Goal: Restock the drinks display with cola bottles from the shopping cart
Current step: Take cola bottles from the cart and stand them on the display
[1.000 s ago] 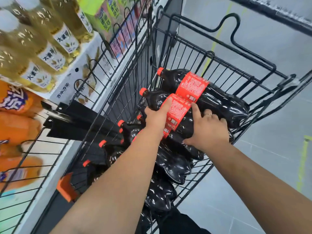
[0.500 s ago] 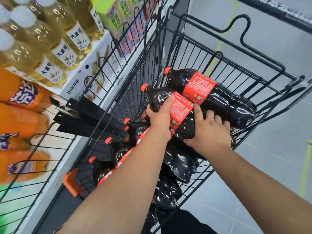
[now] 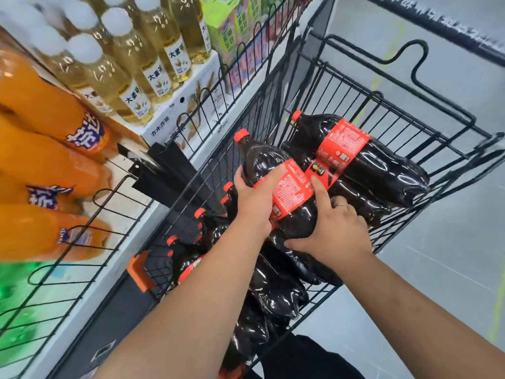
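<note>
Two bare forearms stretched out from the near edge, and both hands were on the same target: a dark cola bottle (image 3: 262, 162) of clear plastic with a red cap and red wrap label. Left hand (image 3: 255, 201) had its fingers curled over the label's upper end, clamped firmly on the bottle. Right hand (image 3: 334, 233) gripped the lower body, thumb tucked under the near side, index finger laid straight along the label, a thin ring (image 3: 340, 205) on one curled finger. That bottle sat slanted inside the black wire shopping cart (image 3: 352, 102), cap pointing away and leftward, on top of the pile; whether it was clear of the bottles beneath, I could not tell. Under the grip and nearer than it, more dark cola bottles (image 3: 276, 291) lay heaped along the cart's floor. Left of the grip, several red-capped necks (image 3: 200, 213) poked up beside the cart's wire side, with an orange plastic tab (image 3: 139, 269) low by the near corner. Just beyond the right hand, a second cola bottle (image 3: 382, 170) lay across, just beside the held one. Farther left of the grip, behind a black wire shelf fence (image 3: 109, 191), lay blurred orange soda bottles (image 3: 41, 162). Beyond those stood pale yellow drink bottles (image 3: 131, 67) with white caps, then green drink cartons (image 3: 232, 26) at the far end. Grey floor (image 3: 451, 269) showed right of the cart.
</note>
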`<state>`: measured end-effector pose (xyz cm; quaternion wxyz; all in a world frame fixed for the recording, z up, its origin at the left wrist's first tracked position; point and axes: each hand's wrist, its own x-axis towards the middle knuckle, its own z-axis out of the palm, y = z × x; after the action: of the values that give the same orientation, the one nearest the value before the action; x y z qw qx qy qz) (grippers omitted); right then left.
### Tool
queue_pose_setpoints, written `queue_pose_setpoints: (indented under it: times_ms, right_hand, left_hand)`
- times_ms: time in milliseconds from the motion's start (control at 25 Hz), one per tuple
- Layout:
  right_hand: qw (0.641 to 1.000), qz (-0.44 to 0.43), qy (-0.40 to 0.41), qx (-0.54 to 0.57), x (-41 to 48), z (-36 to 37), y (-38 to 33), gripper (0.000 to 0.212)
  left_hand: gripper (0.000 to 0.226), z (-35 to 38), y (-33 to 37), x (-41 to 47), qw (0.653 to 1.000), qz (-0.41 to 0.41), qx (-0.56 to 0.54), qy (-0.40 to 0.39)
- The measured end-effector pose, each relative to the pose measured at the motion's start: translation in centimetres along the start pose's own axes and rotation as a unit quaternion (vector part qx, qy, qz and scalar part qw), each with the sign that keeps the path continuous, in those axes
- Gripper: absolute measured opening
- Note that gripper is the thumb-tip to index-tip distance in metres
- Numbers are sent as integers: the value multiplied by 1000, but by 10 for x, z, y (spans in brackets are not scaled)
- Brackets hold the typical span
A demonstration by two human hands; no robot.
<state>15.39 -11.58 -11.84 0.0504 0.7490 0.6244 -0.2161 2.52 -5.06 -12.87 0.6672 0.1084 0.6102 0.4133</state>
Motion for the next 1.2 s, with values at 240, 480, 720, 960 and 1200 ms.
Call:
queue_pose_setpoints:
  times_ms: [240, 480, 720, 960, 1200]
  right_hand:
    - [933, -83, -147, 317, -10, -10, -12, 136]
    - [919, -149, -120, 343, -47, 16, -70, 120]
    - [903, -200, -140, 354, -98, 44, -135, 118]
    - [889, -255, -168, 342, -167, 74, -200, 124]
    - [874, -304, -200, 323, -252, 113, -266, 131]
  left_hand:
    - [77, -48, 21, -38, 998, 64, -9, -19]
    - [72, -118, 37, -72, 987, 160, 28, 6]
    - [74, -207, 42, -116, 981, 190, 16, 38]
    - [78, -303, 30, -170, 971, 225, -34, 78]
    - [82, -406, 15, -241, 953, 267, -68, 126]
